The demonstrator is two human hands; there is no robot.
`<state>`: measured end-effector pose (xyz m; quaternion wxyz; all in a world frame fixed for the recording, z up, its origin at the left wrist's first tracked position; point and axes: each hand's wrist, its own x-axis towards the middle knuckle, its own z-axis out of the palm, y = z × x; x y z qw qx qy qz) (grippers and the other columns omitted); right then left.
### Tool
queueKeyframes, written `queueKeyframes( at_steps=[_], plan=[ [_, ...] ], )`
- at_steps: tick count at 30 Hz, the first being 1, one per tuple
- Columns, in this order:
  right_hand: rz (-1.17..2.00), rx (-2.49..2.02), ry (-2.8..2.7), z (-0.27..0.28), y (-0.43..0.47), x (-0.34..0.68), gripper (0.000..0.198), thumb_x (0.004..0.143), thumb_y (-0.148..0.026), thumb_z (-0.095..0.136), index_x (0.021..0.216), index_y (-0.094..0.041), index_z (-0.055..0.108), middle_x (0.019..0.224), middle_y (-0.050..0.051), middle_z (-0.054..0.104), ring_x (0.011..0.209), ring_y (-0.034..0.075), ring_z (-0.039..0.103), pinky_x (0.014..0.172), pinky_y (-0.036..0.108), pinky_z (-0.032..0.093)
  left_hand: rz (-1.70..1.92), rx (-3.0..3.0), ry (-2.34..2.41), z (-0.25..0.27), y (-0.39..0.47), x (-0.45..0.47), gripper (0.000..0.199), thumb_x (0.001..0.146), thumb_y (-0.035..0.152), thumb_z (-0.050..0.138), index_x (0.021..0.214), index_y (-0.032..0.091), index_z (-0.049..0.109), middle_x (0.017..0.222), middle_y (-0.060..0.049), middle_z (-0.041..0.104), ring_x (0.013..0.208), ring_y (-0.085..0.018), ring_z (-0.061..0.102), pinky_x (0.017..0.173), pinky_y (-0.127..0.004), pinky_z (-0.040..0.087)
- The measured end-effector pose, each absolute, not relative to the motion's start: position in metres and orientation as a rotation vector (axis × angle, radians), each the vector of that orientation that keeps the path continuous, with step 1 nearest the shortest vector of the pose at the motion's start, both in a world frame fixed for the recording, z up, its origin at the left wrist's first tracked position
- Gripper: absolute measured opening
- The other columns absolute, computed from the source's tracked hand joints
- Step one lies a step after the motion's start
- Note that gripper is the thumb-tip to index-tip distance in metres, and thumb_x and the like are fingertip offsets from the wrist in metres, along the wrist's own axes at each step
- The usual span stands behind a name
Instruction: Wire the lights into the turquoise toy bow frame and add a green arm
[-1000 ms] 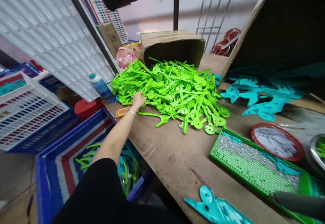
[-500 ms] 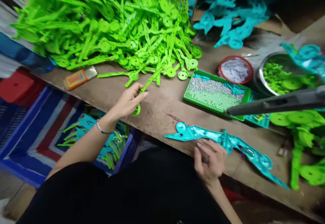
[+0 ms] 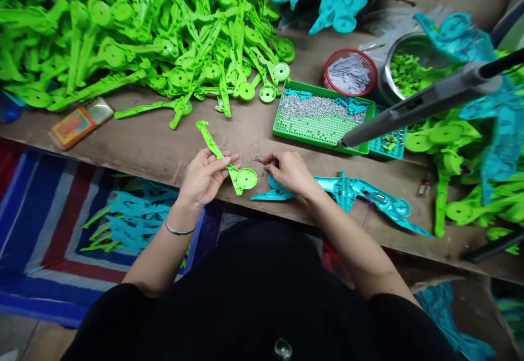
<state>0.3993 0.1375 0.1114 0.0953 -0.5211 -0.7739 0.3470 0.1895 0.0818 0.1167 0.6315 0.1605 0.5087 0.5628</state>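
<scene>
My left hand (image 3: 200, 175) is closed on a bright green plastic part (image 3: 244, 179), a long arm with a round disc at its lower end. The disc points towards my right hand. My right hand (image 3: 290, 171) pinches thin reddish wires (image 3: 258, 160), whose tips stick out left of the fingers. Under my right wrist lies a turquoise plastic shell (image 3: 368, 189), long and curved, flat on the table with its hollow side up. Its left end is partly hidden by that hand.
A big pile of green parts (image 3: 164, 50) covers the back left. A green tray (image 3: 315, 138) of small metal pieces, a red basket (image 3: 350, 55) and a metal bowl (image 3: 391, 66) stand behind. A grey electric screwdriver (image 3: 413, 102) hangs over the tray. A cardlike box (image 3: 77, 124) lies left.
My left hand has brought the green part away from the pile, turning its disc rightward. My right hand has moved left and up from the shell's edge and taken hold of the wires.
</scene>
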Motion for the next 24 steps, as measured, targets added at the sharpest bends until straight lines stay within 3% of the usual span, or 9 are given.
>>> queueKeyframes(
  at_steps=[4, 9, 13, 16, 20, 24],
  plan=[
    [0.949, -1.456, -2.069, 0.117, 0.128, 0.419, 0.010, 0.091, -0.018, 0.058, 0.088, -0.020, 0.067, 0.088, 0.006, 0.071, 0.083, 0.020, 0.065, 0.079, 0.036, 0.048, 1.367, 0.375, 1.114, 0.102, 0.081, 0.221, 0.049, 0.071, 0.007, 0.079, 0.104, 0.023, 0.046, 0.095, 0.003, 0.065, 0.098, -0.019, 0.074, 0.094, -0.043, 0.062],
    [0.912, -1.450, -1.656, 0.112, 0.105, 0.442, 0.011, 0.099, -0.029, 0.050, 0.101, -0.022, 0.058, 0.090, 0.002, 0.071, 0.074, 0.015, 0.067, 0.074, 0.033, 0.052, 1.471, 0.409, 1.107, 0.083, 0.087, 0.261, 0.074, 0.069, 0.013, 0.083, 0.125, 0.033, 0.039, 0.104, 0.004, 0.059, 0.095, -0.017, 0.073, 0.088, -0.037, 0.063],
    [0.716, -1.495, -1.709, 0.099, 0.095, 0.447, 0.010, 0.098, -0.027, 0.051, 0.099, -0.022, 0.060, 0.090, 0.003, 0.071, 0.080, 0.016, 0.067, 0.077, 0.034, 0.052, 1.429, 0.499, 1.151, 0.070, 0.084, 0.268, 0.102, 0.070, 0.019, 0.085, 0.146, 0.044, 0.022, 0.111, 0.002, 0.057, 0.090, -0.014, 0.072, 0.085, -0.033, 0.062],
    [0.636, -1.490, -1.784, 0.089, 0.094, 0.446, 0.012, 0.098, -0.026, 0.050, 0.097, -0.022, 0.061, 0.092, 0.005, 0.072, 0.083, 0.018, 0.067, 0.078, 0.034, 0.053, 1.344, 0.591, 1.202, 0.066, 0.080, 0.262, 0.112, 0.071, 0.023, 0.086, 0.153, 0.046, 0.014, 0.116, -0.001, 0.058, 0.085, -0.013, 0.071, 0.081, -0.030, 0.062],
    [0.543, -1.488, -1.824, 0.082, 0.093, 0.443, 0.015, 0.099, -0.025, 0.047, 0.097, -0.021, 0.061, 0.093, 0.008, 0.072, 0.086, 0.020, 0.068, 0.079, 0.035, 0.053, 1.290, 0.705, 1.280, 0.072, 0.080, 0.255, 0.105, 0.074, 0.026, 0.084, 0.155, 0.041, 0.019, 0.120, -0.005, 0.060, 0.085, -0.014, 0.071, 0.081, -0.029, 0.061],
    [0.501, -1.533, -1.822, 0.078, 0.092, 0.444, 0.017, 0.100, -0.024, 0.045, 0.099, -0.021, 0.061, 0.095, 0.009, 0.072, 0.089, 0.021, 0.068, 0.081, 0.037, 0.053, 1.153, 0.816, 1.355, 0.080, 0.083, 0.255, 0.062, 0.076, 0.029, 0.080, 0.132, 0.026, 0.054, 0.119, -0.006, 0.062, 0.081, -0.012, 0.070, 0.078, -0.027, 0.062]
  ],
)
